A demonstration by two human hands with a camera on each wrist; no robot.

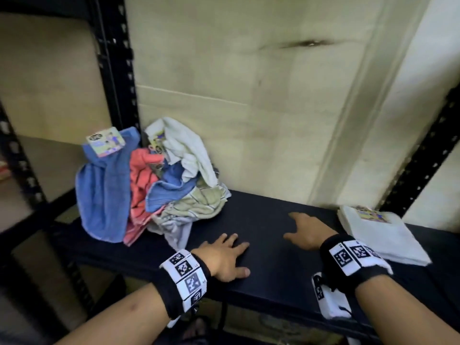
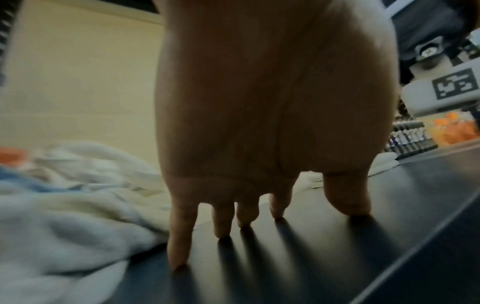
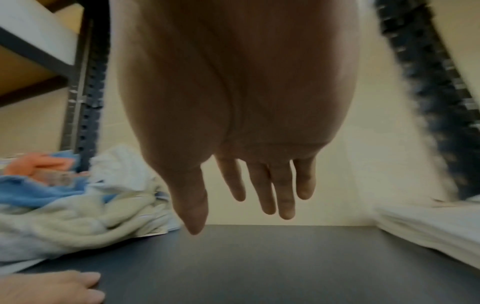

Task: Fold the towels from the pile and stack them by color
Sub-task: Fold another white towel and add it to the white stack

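Dark shelf [image 1: 273,245] holds everything. At the left sits the messy pile [image 1: 149,185] of blue, red and white towels. The left hand [image 1: 224,257] lies flat with nothing in its grip. The right hand [image 1: 308,230] hovers, fingers spread, holding nothing. One folded white towel [image 1: 383,235] lies at the right. Pulling one towel out could drag others off the edge.

Left hand [image 1: 224,257] flat, palm down, fingers spread; right hand [image 1: 307,231] likewise, fingers straight, both empty.
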